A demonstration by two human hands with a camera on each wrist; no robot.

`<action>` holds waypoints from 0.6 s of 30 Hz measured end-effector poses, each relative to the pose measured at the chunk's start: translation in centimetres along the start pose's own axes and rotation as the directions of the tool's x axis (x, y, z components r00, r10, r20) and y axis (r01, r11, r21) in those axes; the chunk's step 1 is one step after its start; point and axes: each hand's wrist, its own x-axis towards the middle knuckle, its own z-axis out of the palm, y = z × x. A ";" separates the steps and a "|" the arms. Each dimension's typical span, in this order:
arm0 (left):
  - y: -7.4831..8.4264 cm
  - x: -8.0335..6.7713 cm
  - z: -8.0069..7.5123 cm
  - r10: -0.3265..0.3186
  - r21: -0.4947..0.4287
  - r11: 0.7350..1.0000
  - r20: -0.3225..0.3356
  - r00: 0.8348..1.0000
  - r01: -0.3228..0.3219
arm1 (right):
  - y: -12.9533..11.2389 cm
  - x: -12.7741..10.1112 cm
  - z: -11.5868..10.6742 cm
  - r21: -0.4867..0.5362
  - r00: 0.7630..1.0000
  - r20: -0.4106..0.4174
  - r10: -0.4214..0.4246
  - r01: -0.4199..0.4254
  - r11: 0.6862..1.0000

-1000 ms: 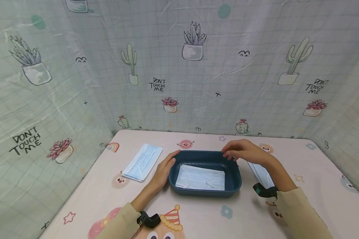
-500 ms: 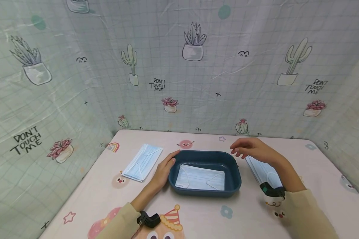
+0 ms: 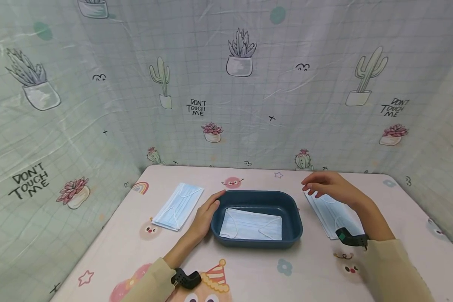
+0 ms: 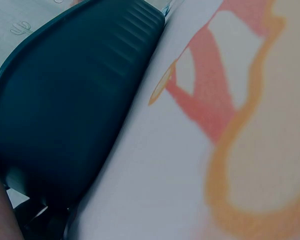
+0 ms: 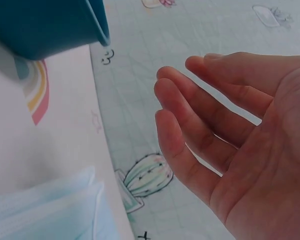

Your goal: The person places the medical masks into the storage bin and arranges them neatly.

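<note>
A pale bench [image 3: 249, 277] with cartoon prints carries a dark blue box [image 3: 253, 243], a light blue face mask [image 3: 251, 225] lying flat inside. With the box as clock centre, the left hand [image 3: 204, 214] touches its nine o'clock end, fingers fairly straight; a second mask [image 3: 329, 214] lies at three, a third mask [image 3: 178, 206] at ten. At two, the right hand [image 3: 330, 186] hangs over the second mask's far end, fingers loosely bent, holding nothing. Behind hangs a plant-printed curtain [image 3: 268, 138].

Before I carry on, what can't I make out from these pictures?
Head: the upper part of the right mask, partly hidden by the right hand.
Left wrist: the inside of the box, hidden by its outer wall.
Right wrist: the rest of that mask, cut off by the left and bottom edges.
</note>
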 end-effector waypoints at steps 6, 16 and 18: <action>-0.2 0.0 -0.2 -0.002 0.036 0.999 0.010 1.000 0.002 | 0.9 -0.3 -0.5 -0.008 1.000 -0.016 0.026 -0.026 1.000; -0.5 0.1 -0.1 -0.007 0.048 0.999 0.012 1.000 0.006 | 2.3 -0.7 -1.1 -0.001 0.998 -0.039 0.058 -0.058 0.998; -0.5 0.2 -0.1 0.004 0.047 0.999 0.012 1.000 -0.004 | 2.5 -0.8 -1.3 0.002 0.997 -0.036 0.063 -0.063 0.998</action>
